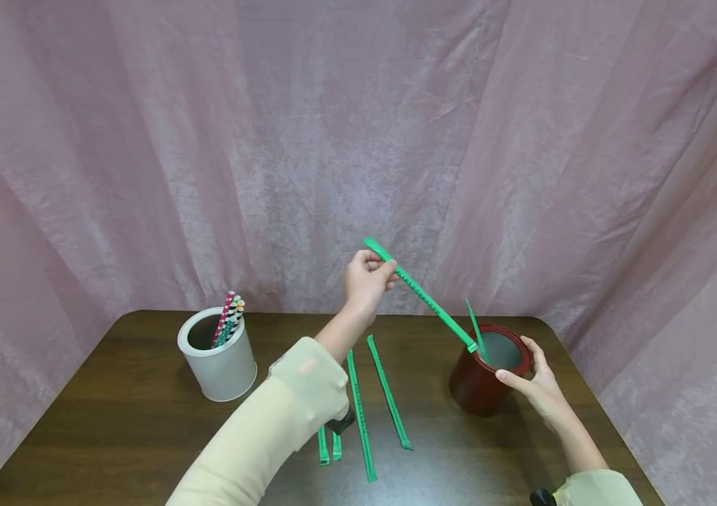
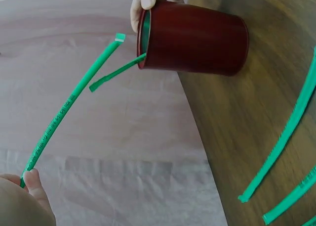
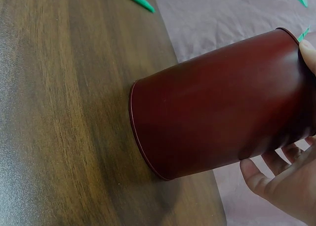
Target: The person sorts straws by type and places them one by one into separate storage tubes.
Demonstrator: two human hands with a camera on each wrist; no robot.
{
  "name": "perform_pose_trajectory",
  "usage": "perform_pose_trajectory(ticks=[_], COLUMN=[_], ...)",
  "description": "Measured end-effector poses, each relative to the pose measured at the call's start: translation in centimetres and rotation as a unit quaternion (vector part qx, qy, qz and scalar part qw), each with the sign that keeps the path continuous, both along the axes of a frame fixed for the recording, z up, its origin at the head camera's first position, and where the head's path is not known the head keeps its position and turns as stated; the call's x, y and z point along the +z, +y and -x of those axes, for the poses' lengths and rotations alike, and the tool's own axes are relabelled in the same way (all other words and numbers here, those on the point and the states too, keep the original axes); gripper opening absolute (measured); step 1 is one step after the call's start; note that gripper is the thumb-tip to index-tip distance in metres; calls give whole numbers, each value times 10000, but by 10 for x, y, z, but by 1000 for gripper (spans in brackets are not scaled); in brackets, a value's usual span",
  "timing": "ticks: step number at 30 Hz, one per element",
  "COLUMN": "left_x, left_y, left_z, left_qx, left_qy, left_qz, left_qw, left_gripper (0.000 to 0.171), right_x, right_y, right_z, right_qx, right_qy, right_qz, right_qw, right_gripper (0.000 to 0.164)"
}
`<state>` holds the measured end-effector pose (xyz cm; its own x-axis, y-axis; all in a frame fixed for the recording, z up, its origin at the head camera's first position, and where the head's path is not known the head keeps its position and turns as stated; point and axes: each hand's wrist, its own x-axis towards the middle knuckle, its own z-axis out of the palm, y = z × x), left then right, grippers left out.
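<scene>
My left hand (image 1: 366, 281) pinches a long green wrapped straw (image 1: 424, 296) near its upper end, and printing runs along the wrapper. The straw slants down to the right, its lower tip close by the rim of a dark red cylindrical cup (image 1: 481, 383). Another green straw (image 1: 475, 320) stands leaning in that cup and sticks out above the rim. My right hand (image 1: 538, 386) holds the cup near its top, thumb at the rim on the near side. In the right wrist view the fingers (image 3: 254, 176) lie against the cup's side (image 3: 212, 107).
Several more green straws (image 1: 390, 393) lie on the brown wooden table (image 1: 112, 422), partly covered by my left sleeve (image 1: 270, 429). At the left stands a white cup (image 1: 222, 369) with several patterned straws (image 1: 229, 320). A pink curtain (image 1: 333, 140) hangs behind the table.
</scene>
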<state>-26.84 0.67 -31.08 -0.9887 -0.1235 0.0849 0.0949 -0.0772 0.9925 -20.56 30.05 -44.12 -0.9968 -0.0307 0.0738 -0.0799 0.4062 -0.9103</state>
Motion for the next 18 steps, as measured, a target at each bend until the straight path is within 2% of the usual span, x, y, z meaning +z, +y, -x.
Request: perform_pose_trajectory(ticks=[11,18], left_x=[-8,-18], left_y=[29,41], left_z=[-4,-6], left_qx=[69,90], left_qy=[-5,37], left_qz=[56,349], left_qw=[10000,9993], left_gripper=[17,18], right_x=[0,0], right_y=[0,-2], right_z=[0,-1], right_qx=[32,31], right_qy=[51,59], right_qz=[-25,-141], right_qw=[10000,9999], right_gripper=[84,82])
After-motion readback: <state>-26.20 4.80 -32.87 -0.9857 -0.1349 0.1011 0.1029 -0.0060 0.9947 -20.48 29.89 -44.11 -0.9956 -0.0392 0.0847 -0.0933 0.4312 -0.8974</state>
